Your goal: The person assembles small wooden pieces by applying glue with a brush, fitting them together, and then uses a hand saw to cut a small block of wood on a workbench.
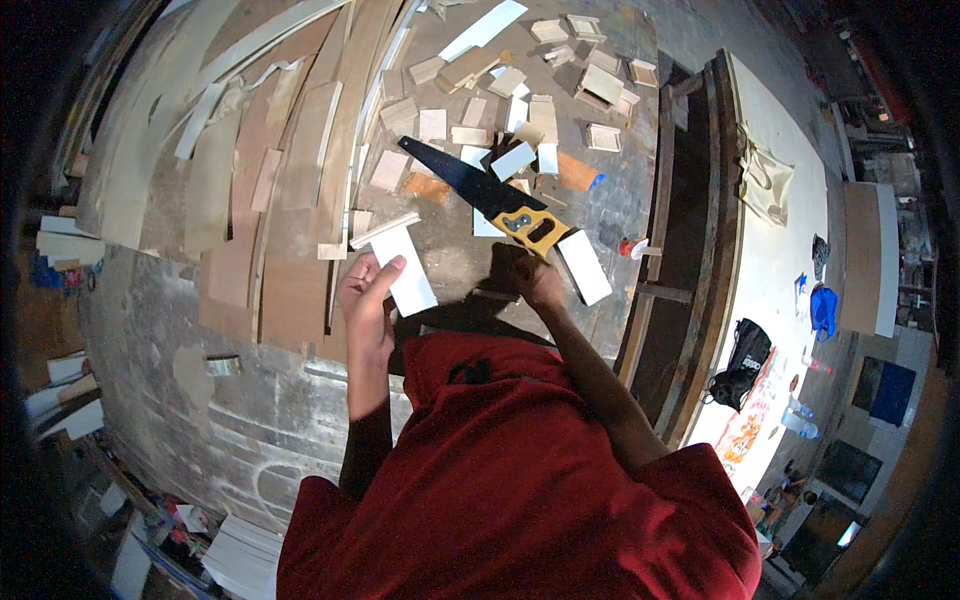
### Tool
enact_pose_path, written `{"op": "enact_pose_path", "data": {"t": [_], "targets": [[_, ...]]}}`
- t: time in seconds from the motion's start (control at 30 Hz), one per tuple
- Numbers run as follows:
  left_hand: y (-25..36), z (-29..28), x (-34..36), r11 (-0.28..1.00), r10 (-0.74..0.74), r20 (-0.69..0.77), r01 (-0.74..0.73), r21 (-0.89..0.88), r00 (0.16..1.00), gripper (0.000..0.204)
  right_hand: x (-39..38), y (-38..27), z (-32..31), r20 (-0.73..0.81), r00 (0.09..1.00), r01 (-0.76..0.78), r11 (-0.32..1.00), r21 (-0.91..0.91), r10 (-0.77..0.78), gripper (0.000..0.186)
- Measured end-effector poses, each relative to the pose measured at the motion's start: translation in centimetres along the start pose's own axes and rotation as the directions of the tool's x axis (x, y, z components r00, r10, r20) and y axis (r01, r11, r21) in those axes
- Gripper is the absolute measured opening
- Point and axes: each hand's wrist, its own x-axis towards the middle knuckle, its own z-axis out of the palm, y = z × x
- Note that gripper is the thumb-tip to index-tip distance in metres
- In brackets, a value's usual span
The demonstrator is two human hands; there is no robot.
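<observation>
The left hand [368, 290] grips a white rectangular piece [408, 272] between thumb and fingers. A narrow wooden strip [385, 232] lies across the far end of this piece. The right hand [541, 284] is located at the near edge of the yellow saw handle [548, 236]; finger closure cannot be determined. The black saw blade [460, 178] points far left. A white block [584, 268] lies just right of the handle. Wooden offcuts [543, 118] are scattered at the far side of the work surface [190, 420]. Long boards [213, 190] occupy the left side.
</observation>
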Motion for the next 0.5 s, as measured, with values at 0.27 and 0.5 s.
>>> {"op": "enact_pose_path", "data": {"t": [0.27,0.5], "targets": [[0.6,-0.8,0.4,1.000,0.007,-0.027,-0.008,-0.017,1.000,0.013,-0.1,-1.0,0.4,-0.084,0.996,-0.005,1.000,-0.009,0.004,0.017],[1.3,-2.1,0.5,1.000,-0.006,-0.099,0.008,0.021,0.995,0.010,0.6,0.0,-0.2,-0.124,0.992,0.029,0.963,0.266,0.005,0.015]]}}
